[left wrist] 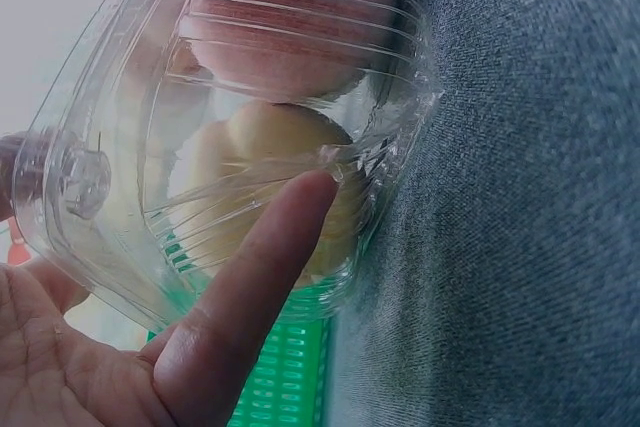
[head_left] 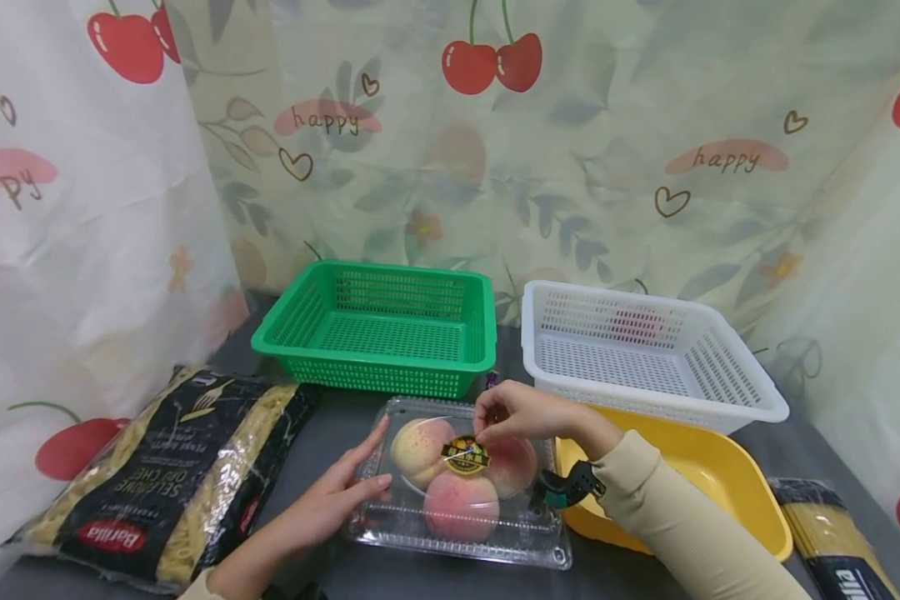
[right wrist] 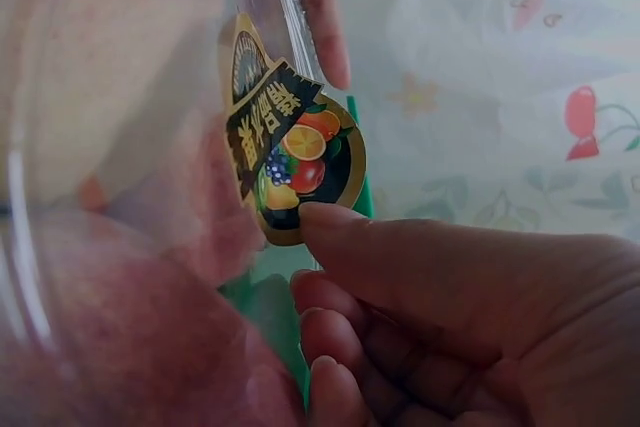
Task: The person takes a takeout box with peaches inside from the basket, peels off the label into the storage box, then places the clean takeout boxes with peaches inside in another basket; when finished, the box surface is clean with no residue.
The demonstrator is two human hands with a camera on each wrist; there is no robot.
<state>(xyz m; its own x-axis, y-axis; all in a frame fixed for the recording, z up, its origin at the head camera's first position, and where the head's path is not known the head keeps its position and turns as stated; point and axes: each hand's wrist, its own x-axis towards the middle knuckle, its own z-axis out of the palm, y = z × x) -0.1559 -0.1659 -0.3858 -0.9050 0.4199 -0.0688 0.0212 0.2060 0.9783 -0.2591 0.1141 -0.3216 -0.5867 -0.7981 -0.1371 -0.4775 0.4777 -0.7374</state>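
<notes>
A clear plastic clamshell box (head_left: 397, 533) with peaches (head_left: 461, 507) inside lies on the table in the head view. On its lid is a round black-and-gold fruit sticker (head_left: 465, 456). My right hand (head_left: 528, 412) pinches the sticker's edge between thumb and index finger; in the right wrist view that edge of the sticker (right wrist: 310, 162) stands up from the lid. My left hand (head_left: 337, 492) steadies the box's left side with straight fingers. Its thumb (left wrist: 265, 257) lies along the ribbed plastic wall in the left wrist view, with the other fingers partly hidden behind the box.
Behind the box stand a green basket (head_left: 382, 375) and a white basket (head_left: 652, 392). A yellow basin (head_left: 720, 475) sits close at the right, partly under the right forearm. A big pasta bag (head_left: 172, 475) lies left, a smaller pasta pack (head_left: 832, 533) far right.
</notes>
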